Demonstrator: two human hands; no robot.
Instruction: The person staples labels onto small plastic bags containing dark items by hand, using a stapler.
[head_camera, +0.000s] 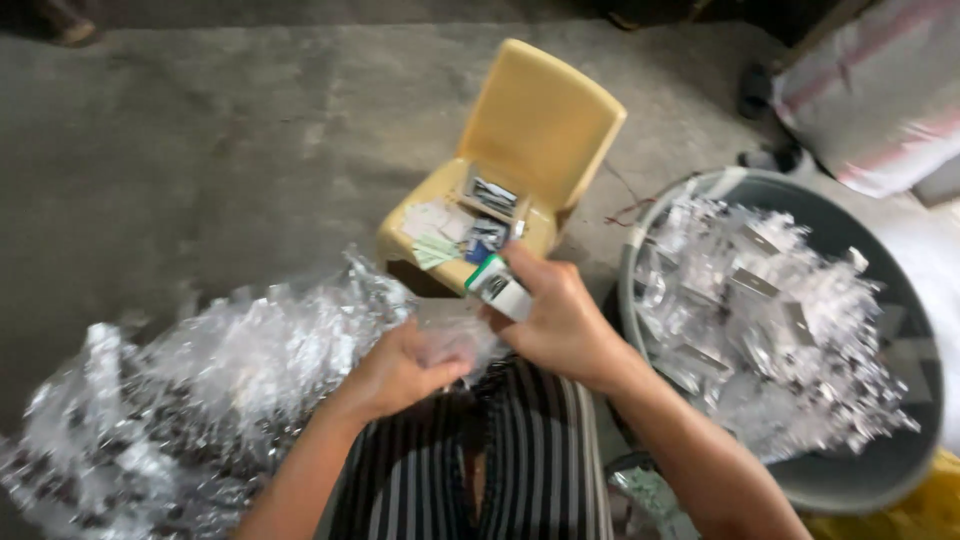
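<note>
Striped black-and-white fabric (520, 450) over the person's lap fills the near middle of the view, and both forearms rise from it. Just above the lap the left hand (400, 370) is closed around a small clear plastic bag (462, 343), its fingers curled into the crinkled film. Beside it, a little farther and to the right, the right hand (565, 320) is pinched shut on a small white packet with a green end (497, 285), held between thumb and fingertips so that it sticks out to the left, just above the bag; whether packet and bag touch is too blurred to tell. Behind the packet stands a small yellow plastic chair (540, 130), its back to the far right, and on its seat lie loose paper cards and small dark packets (470, 225). At the near left a big heap of crumpled clear plastic bags (190, 400) spreads over the bare concrete floor (200, 150). On the right sits a round grey tub (895, 470), piled with filled clear packets (770, 320) that show small grey pieces inside. Beyond the tub, in the far right corner, lies a white woven sack with pink stripes (880, 90).
</note>
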